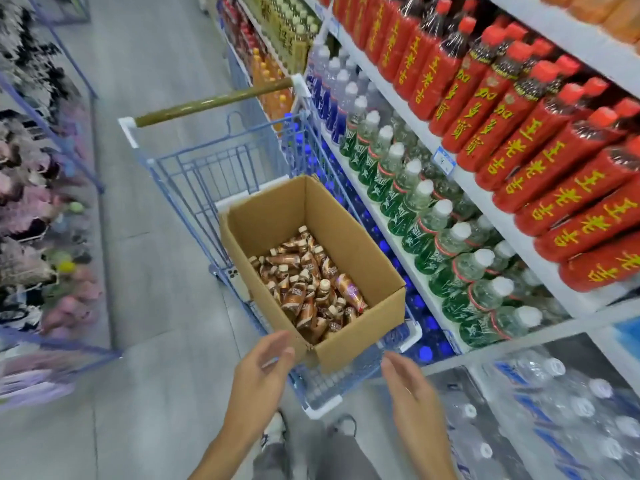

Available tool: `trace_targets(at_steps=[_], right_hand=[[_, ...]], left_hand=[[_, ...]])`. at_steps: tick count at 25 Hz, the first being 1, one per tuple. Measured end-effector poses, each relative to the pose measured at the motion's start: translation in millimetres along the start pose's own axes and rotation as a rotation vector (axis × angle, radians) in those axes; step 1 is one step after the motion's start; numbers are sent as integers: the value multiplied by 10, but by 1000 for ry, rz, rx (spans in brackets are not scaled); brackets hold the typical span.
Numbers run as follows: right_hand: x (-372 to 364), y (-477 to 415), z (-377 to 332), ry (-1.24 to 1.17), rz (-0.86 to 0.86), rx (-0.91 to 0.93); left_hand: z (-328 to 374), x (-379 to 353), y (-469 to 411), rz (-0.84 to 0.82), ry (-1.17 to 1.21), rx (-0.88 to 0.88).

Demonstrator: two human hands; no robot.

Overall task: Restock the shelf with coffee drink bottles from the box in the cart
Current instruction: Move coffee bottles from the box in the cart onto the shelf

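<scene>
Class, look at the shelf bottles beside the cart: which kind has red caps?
The red-wrapped bottles with yellow characters. The green-labelled bottles below them have white caps.

Location: retail shop aisle.
Stocked shelving [446, 157] with a price tag [444, 161], bottled drinks [408, 181], and a shopping cart [221, 168].

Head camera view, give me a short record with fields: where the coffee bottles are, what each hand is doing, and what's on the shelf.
coffee drink bottles: lying loose in a heap at the bottom of the cardboard box
cardboard box: open-topped, standing in the cart
left hand: open, empty, by the box's near corner
right hand: open, empty, apart from the box
shelf: on the right, rows of red-labelled bottles above green-labelled bottles
task state: no bottle picked up yet
</scene>
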State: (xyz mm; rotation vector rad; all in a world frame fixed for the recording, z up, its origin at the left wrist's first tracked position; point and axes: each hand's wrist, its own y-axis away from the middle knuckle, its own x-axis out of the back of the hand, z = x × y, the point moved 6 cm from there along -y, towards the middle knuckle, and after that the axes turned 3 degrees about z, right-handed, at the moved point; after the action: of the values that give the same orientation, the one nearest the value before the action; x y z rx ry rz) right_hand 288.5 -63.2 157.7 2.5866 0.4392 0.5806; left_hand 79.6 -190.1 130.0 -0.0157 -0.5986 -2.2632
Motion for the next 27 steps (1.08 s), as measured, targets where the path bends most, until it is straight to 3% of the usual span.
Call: trace_targets(at_steps=[9, 14, 18, 23, 27], right_hand=[[-335, -1296, -415, 28, -143, -23], [-508, -1877, -404, 14, -118, -79], [-614, -2127, -329, -34, -31, -131], [-722, -2273, -233, -137, -15, -173], [-785, -2342, -116, -172, 5, -212]], left_hand=[[159, -362, -967, 62, -104, 53], [170, -688, -1767, 62, -112, 93], [-129, -1215, -2529, -56, -213, 139], [-747, -2355, -3264, -367, -623, 19], [-1368, -2666, -3841, -392, -772, 114]])
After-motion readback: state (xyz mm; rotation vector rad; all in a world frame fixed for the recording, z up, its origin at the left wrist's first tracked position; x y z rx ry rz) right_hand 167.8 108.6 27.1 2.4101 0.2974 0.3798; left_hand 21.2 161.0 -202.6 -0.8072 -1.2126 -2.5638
